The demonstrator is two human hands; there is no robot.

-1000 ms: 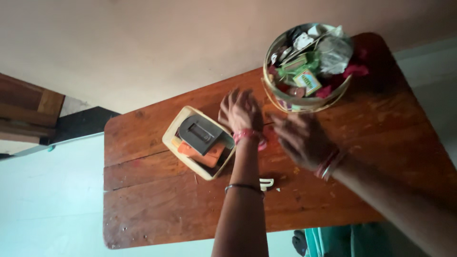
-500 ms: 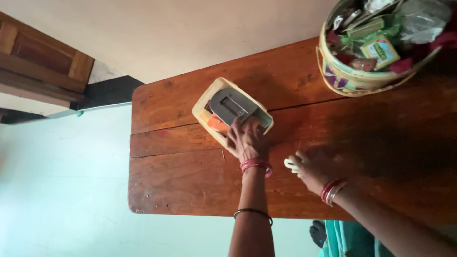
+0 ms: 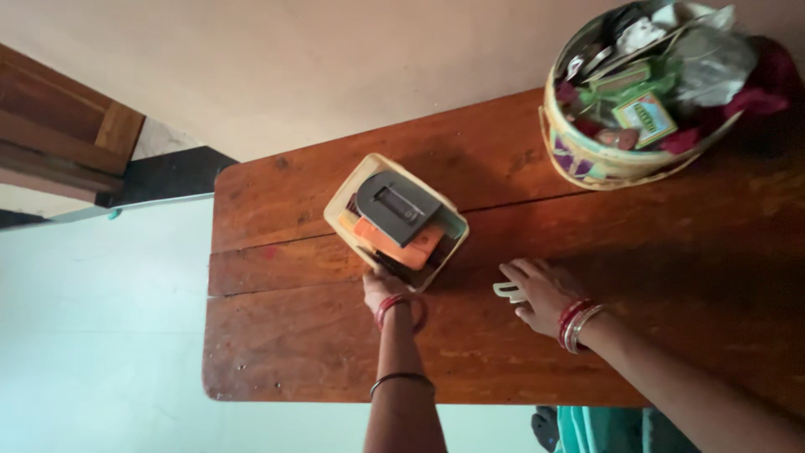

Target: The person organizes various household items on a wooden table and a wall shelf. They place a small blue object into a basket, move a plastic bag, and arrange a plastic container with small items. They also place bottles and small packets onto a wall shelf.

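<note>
Trouble is most likely at the cream tray [image 3: 345,204], which sits on the wooden surface [image 3: 671,277] with its near corner touched by the left hand [image 3: 381,289]. That hand is mostly closed, fingers curled against the tray's rim at about 6 o'clock of it; whether it truly grips the rim or only presses on it I cannot tell. The tray carries a loose stack, a grey flat case [image 3: 397,208] lying on an orange card [image 3: 401,246], tilted and overhanging toward 4 o'clock. A sharp tug at one corner could, I judge, swing the tray and slide the stack out.

The right hand [image 3: 541,292] lies at 3 o'clock of the tray, fingers half bent over a small white clip [image 3: 506,290]; it looks like a light hold, only partly seen, so the clip might slip.

For room: the surface's left edge is at 9 o'clock, not far from the tray, and the near edge runs under both wrists at 6 o'clock, so a pull toward the body has little margin. Bare wood lies between the hands and out toward 3 o'clock. The round basket [image 3: 587,159], heaped with packets and cloth, stands at 1 o'clock, well apart from both hands.
</note>
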